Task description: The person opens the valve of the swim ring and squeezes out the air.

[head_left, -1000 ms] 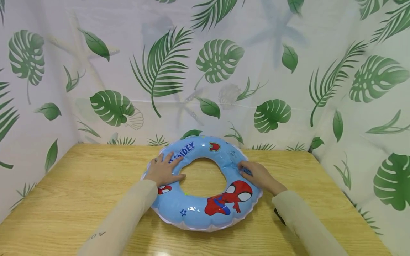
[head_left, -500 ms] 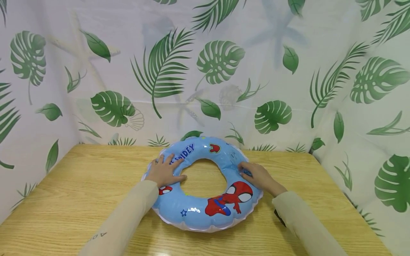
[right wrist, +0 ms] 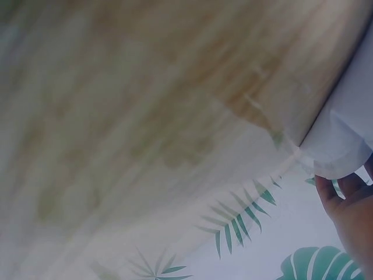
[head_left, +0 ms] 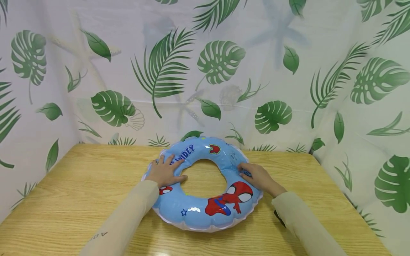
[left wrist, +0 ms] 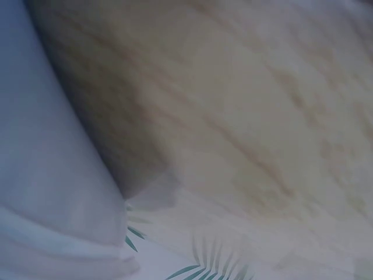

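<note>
A light blue inflatable swim ring [head_left: 205, 220] with red cartoon figures and blue lettering lies on the wooden table in the head view. My left hand [head_left: 164, 173] rests on the ring's left side, fingers spread and the thumb reaching over the inner edge. On the right side, my right hand [head_left: 260, 176] pinches at the ring's upper surface with bent fingers, where the vinyl creases. A dark blue patch shows between its thumb and index finger; I cannot tell whether it is a valve or print. In the right wrist view, fingertips [right wrist: 326, 189] meet the ring's pale edge [right wrist: 335, 154].
The wooden table [head_left: 80, 199] extends to both sides of the ring. A white curtain [head_left: 224, 117] with green leaf prints stands behind the table and along its sides. Blurred wood grain [left wrist: 233, 116] fills most of the left wrist view.
</note>
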A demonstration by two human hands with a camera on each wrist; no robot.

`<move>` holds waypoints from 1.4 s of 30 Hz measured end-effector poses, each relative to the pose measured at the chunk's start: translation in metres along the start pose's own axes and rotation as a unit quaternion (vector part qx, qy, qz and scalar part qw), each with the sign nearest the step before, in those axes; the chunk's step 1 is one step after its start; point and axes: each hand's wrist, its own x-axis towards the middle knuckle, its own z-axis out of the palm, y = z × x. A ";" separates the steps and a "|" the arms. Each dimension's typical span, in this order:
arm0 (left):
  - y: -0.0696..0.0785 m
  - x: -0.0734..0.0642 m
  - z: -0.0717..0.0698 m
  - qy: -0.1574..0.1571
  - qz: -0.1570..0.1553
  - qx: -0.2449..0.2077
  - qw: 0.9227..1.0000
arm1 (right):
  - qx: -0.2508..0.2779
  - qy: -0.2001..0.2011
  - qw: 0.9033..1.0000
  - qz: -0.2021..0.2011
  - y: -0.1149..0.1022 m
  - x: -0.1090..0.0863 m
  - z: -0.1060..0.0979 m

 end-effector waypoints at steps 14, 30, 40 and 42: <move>0.001 0.001 0.000 -0.004 -0.004 0.009 1.000 | -0.006 -0.005 1.000 -0.001 0.000 0.002 0.000; 0.003 -0.003 0.000 -0.009 0.001 0.014 1.000 | -0.004 -0.020 1.000 -0.001 0.000 0.002 0.001; 0.003 -0.004 0.004 -0.007 0.005 0.009 1.000 | 0.002 -0.021 1.000 0.008 0.001 0.002 0.004; 0.003 -0.003 0.005 -0.009 0.004 0.011 1.000 | 0.002 -0.020 1.000 0.007 0.001 0.002 0.004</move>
